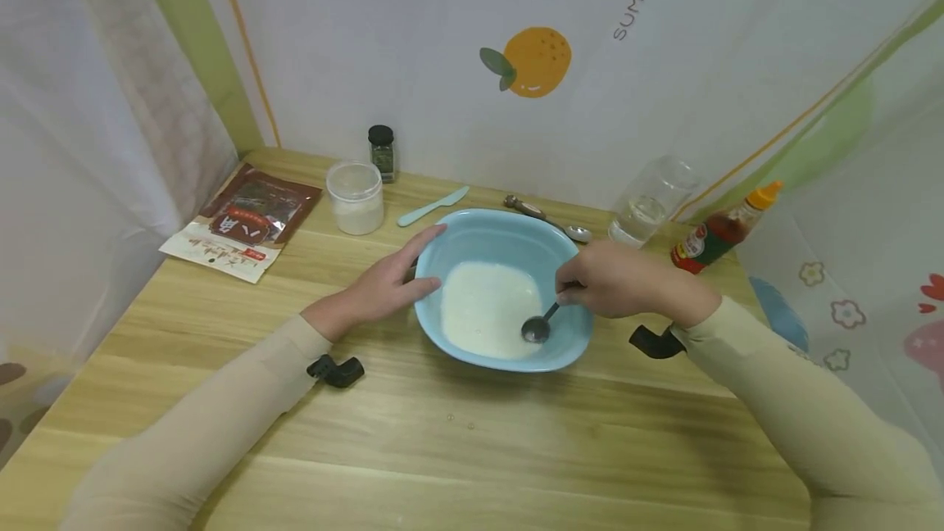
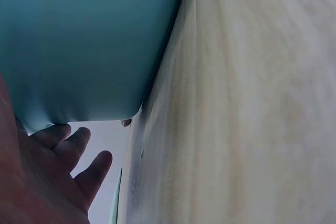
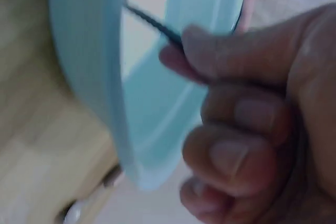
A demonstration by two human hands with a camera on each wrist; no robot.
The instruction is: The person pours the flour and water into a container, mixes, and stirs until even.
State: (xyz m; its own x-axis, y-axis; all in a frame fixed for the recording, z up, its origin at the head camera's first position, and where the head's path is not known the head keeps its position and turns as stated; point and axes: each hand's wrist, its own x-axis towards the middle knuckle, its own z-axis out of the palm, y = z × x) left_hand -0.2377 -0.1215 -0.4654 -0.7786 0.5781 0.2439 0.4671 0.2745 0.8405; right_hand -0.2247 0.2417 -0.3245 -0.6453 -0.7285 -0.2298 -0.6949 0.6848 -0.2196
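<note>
A light blue bowl [image 1: 504, 220] containing white liquid [image 1: 487, 310] stands on the wooden table. My left hand [image 1: 379, 281] holds the bowl's left rim, thumb over the edge and fingers along the outside. In the left wrist view, some fingers [image 2: 92, 174] are spread beside the outer wall. At the bowl's right side, my right hand [image 1: 619, 277] pinches the handle of a dark round-headed spoon [image 1: 536, 329] between thumb and forefinger. The spoon's head is at the liquid's right edge. Its handle [image 3: 152, 22] shows in the right wrist view; the remaining fingers are curled.
Behind the bowl lie a pale green spreader [image 1: 435, 206] and another spoon [image 1: 575, 233]. A lidded jar of white powder [image 1: 356, 203], a black-capped jar [image 1: 381, 154] and a packet [image 1: 251, 220] are at left. A water glass [image 1: 642, 215] and a sauce bottle [image 1: 719, 236] stand right.
</note>
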